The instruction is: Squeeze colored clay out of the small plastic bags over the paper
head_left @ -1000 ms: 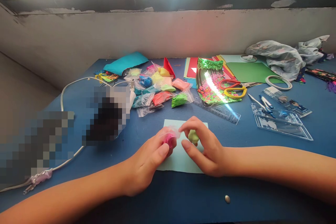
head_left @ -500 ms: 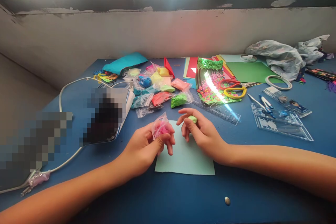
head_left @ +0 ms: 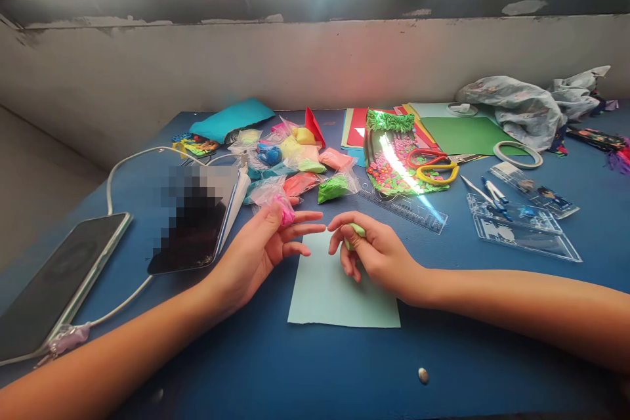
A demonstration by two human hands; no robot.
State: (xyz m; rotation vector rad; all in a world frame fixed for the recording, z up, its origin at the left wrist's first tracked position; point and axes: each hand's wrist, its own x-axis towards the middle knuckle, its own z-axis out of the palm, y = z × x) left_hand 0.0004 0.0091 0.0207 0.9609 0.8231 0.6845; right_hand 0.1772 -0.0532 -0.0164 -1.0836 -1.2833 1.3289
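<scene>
- Pink clay in a small clear bag (head_left: 280,207) sits pinched between our left hand's (head_left: 260,246) thumb and forefinger, the other fingers (head_left: 308,231) fanned out straight toward the right
- Green clay, a small lump (head_left: 357,231), is tucked inside our right hand (head_left: 377,252); those fingers are curled closed around it, so we only see a sliver
- Between the two, barely a gap: left fingertips and right knuckles point at each other, near but not touching, just above the far edge of the pale blue paper (head_left: 339,295)
- From the pink bag, the green lump lies straight to the right, at about the same height
- Beyond the pink bag, just past our left hand, lies the pile of clay bags (head_left: 300,174); the left hand is clearly the nearer one to it
- Off to the right, well apart from both hands, we spot the scissors (head_left: 436,167) and a clear ruler (head_left: 408,205); a phone (head_left: 59,279) rests at far left on the blue table (head_left: 295,367)
</scene>
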